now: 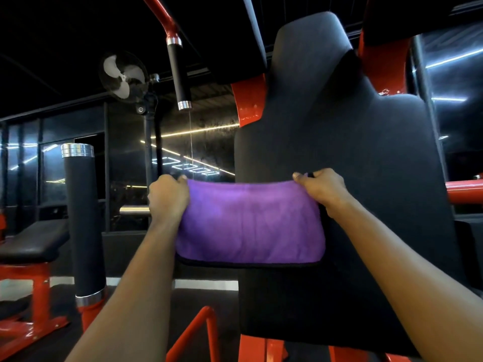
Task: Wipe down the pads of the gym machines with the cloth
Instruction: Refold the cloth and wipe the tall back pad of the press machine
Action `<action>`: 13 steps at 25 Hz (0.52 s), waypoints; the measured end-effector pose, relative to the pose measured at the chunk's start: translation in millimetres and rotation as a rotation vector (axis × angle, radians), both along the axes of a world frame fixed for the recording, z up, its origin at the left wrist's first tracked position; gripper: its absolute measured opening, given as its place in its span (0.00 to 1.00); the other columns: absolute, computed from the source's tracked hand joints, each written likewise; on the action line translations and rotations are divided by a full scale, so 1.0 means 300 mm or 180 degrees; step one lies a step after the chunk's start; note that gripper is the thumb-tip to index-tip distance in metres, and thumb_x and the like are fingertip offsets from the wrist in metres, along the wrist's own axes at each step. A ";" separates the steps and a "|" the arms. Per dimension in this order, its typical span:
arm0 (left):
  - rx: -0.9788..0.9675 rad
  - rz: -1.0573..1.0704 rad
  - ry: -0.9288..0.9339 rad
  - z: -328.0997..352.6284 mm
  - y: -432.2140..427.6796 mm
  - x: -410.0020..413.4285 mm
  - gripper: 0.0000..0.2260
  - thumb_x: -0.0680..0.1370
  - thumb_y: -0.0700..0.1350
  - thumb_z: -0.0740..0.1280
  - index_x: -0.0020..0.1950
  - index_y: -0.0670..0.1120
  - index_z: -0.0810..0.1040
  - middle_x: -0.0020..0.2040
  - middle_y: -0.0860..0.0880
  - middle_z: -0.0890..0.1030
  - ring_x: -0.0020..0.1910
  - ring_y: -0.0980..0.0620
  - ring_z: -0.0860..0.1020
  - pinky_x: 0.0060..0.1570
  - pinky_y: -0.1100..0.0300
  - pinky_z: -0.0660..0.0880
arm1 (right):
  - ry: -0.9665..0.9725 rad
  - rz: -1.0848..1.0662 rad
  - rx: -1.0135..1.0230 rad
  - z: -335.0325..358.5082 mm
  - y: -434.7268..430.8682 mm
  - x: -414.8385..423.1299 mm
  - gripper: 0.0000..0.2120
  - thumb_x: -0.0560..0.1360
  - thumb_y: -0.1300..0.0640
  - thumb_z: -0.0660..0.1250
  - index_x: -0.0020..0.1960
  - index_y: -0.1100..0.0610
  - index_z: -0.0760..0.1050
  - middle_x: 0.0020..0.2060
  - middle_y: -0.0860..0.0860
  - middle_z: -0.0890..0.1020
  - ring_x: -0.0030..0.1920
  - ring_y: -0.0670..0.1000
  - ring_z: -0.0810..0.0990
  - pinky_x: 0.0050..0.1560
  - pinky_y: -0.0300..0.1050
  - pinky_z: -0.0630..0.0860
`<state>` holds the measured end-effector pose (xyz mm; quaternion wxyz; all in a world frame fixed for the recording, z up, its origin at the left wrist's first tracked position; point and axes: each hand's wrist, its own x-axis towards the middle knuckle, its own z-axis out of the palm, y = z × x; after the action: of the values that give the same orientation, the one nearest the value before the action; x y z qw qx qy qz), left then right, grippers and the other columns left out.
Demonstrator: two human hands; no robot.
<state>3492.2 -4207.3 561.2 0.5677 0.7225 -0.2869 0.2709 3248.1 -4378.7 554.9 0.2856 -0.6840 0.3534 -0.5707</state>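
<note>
A purple cloth with a dark hem hangs spread flat in front of a tall black back pad on a red-framed machine. My left hand pinches the cloth's upper left corner, just off the pad's left edge. My right hand pinches the upper right corner, over the pad's middle. The cloth covers part of the pad's lower left area; whether it touches the pad I cannot tell.
A black roller pad with chrome caps stands at the left. A black bench pad on a red frame lies at far left. A hanging black handle and a wall fan are above. Red frame bars run below.
</note>
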 end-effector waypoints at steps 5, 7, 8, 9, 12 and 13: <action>0.0747 -0.0767 -0.0355 0.068 -0.042 -0.115 0.18 0.79 0.52 0.68 0.51 0.36 0.81 0.50 0.38 0.82 0.51 0.40 0.80 0.51 0.52 0.75 | 0.0275 0.0612 -0.0132 0.021 0.130 0.132 0.19 0.74 0.43 0.75 0.41 0.60 0.81 0.37 0.54 0.83 0.37 0.51 0.82 0.43 0.47 0.79; 0.0911 -0.1142 -0.0636 0.079 -0.046 -0.202 0.16 0.81 0.50 0.67 0.42 0.38 0.79 0.38 0.40 0.81 0.39 0.43 0.81 0.42 0.53 0.76 | 0.0251 0.0919 -0.0174 0.025 0.178 0.185 0.22 0.78 0.43 0.70 0.36 0.60 0.77 0.28 0.53 0.79 0.27 0.48 0.78 0.32 0.43 0.74; 0.0914 -0.1452 -0.0681 0.079 -0.047 -0.224 0.17 0.83 0.48 0.64 0.40 0.38 0.77 0.33 0.41 0.79 0.32 0.44 0.81 0.34 0.54 0.77 | 0.0181 0.1195 -0.0103 0.027 0.195 0.198 0.21 0.81 0.44 0.66 0.38 0.60 0.76 0.28 0.53 0.78 0.24 0.48 0.77 0.29 0.42 0.74; 0.0944 -0.1828 -0.0642 0.075 -0.042 -0.238 0.17 0.84 0.46 0.61 0.40 0.38 0.76 0.30 0.40 0.79 0.27 0.44 0.80 0.29 0.56 0.77 | 0.0111 0.1475 -0.0021 0.024 0.210 0.199 0.20 0.83 0.45 0.62 0.42 0.60 0.77 0.30 0.54 0.79 0.25 0.48 0.78 0.27 0.41 0.74; 0.1031 -0.2871 -0.0393 0.044 -0.030 -0.225 0.12 0.86 0.38 0.52 0.53 0.36 0.73 0.36 0.36 0.80 0.31 0.41 0.83 0.29 0.54 0.80 | 0.0266 0.1935 -0.0204 0.002 0.197 0.177 0.19 0.83 0.46 0.62 0.46 0.60 0.80 0.36 0.56 0.82 0.33 0.51 0.80 0.34 0.44 0.77; 0.0889 -0.2969 -0.0435 0.038 -0.020 -0.220 0.10 0.85 0.35 0.51 0.56 0.37 0.72 0.39 0.37 0.80 0.33 0.41 0.83 0.31 0.54 0.80 | 0.0345 0.1985 -0.0325 -0.005 0.182 0.167 0.16 0.82 0.48 0.64 0.47 0.60 0.81 0.40 0.58 0.83 0.38 0.54 0.82 0.40 0.47 0.79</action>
<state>3426.2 -4213.2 572.6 0.5061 0.5668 -0.6500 -0.0065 3298.2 -4324.0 553.3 0.3928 -0.8021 0.1124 -0.4355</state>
